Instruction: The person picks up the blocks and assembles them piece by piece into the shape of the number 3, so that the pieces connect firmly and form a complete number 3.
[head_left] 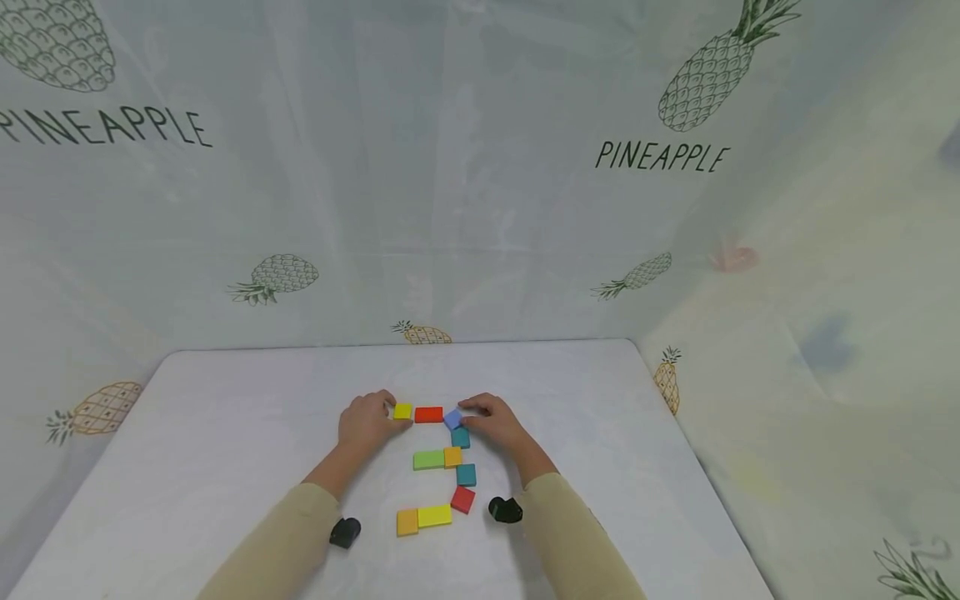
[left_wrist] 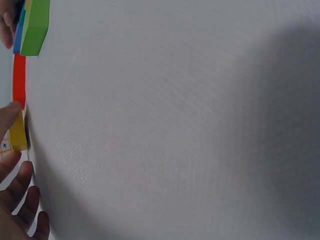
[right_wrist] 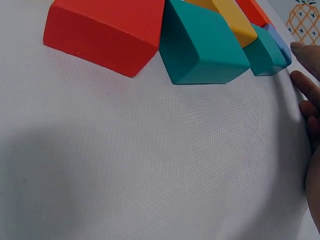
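Observation:
My left hand [head_left: 367, 423] pinches a small yellow block [head_left: 402, 412] at the far left end of a line of blocks; the left wrist view has thumb and finger at its two ends. To its right lies a long red block [head_left: 429, 414], followed by a tilted blue block [head_left: 453, 418]. My right hand [head_left: 495, 421] holds the blue block's right side between thumb and forefinger. Just below that stands a teal block [head_left: 461, 438]. In the right wrist view the right fingertips [right_wrist: 305, 86] are at the blue block's edge, partly cut off by the frame.
Nearer me are a green block [head_left: 429, 460], an orange block [head_left: 453, 457], a second teal block [head_left: 467, 475], a tilted red block [head_left: 462, 499], a long yellow block [head_left: 435, 516] and another orange block [head_left: 407, 522]. Together the blocks trace a 3 on the white table [head_left: 247, 417].

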